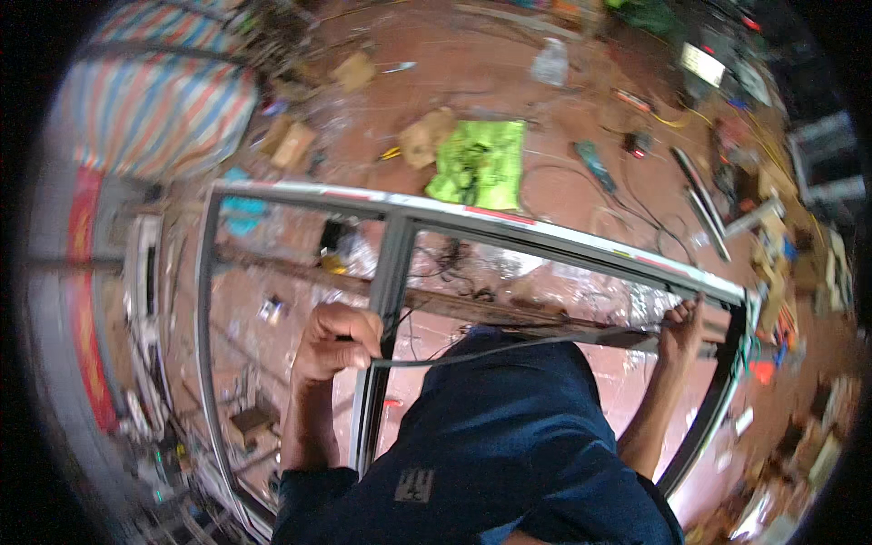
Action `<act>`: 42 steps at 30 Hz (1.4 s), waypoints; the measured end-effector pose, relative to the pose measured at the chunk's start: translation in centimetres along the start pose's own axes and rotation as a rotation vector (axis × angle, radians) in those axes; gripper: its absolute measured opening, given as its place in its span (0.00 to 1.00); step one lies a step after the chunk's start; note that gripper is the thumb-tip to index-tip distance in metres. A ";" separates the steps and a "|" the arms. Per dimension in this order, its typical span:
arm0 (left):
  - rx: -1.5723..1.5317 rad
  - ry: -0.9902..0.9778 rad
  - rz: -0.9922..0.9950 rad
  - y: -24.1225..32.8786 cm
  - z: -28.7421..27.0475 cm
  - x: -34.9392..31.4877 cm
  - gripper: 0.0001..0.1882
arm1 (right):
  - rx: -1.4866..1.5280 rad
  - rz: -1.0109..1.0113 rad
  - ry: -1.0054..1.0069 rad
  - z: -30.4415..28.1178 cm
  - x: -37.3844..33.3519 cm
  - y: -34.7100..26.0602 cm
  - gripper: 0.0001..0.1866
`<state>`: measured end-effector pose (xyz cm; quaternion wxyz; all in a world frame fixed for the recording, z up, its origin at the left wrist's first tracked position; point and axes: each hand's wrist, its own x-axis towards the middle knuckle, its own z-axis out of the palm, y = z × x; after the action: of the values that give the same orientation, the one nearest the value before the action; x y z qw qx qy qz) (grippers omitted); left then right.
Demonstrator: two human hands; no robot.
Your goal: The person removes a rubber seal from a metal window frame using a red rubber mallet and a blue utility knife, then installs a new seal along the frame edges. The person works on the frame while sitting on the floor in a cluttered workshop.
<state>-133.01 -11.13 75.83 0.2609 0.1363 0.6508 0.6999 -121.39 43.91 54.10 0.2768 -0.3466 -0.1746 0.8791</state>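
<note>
My left hand (338, 341) is closed in a pinch on one end of a thin grey flexible strip (509, 347), which looks like a sealing strip. It is beside the upright middle bar (391, 263) of a large dark grey metal window frame (581, 250). The strip stretches in front of my body to my right hand (683, 329), whose fingers are curled around its other end. That hand is close to the frame's far right corner. Its fingertips are partly hidden, and I cannot tell whether they touch the frame.
Wooden planks (554, 320) lie beneath the frame. Beyond it a bright green bag (481, 163) and a green power tool (595, 166) with a cord rest on the reddish floor. Striped sheeting (163, 113) covers something at left. Metal profiles (699, 204) and scraps clutter the right.
</note>
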 end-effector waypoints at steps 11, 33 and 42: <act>-0.080 -0.064 0.272 -5.6 -7.0 7.3 0.19 | 0.114 -0.263 0.349 -0.2 1.3 3.1 0.02; -0.388 -0.159 -0.010 -0.1 4.3 18.3 0.17 | 0.084 -0.310 0.659 2.3 4.3 0.6 0.13; -0.455 -0.079 -0.129 0.0 3.8 19.7 0.15 | -0.452 -0.558 0.739 -1.3 6.7 2.4 0.17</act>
<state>-147.31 2.72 73.31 0.3544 0.0596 0.4728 0.8045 -125.46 46.24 48.53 0.4621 -0.6257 -0.3364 0.5309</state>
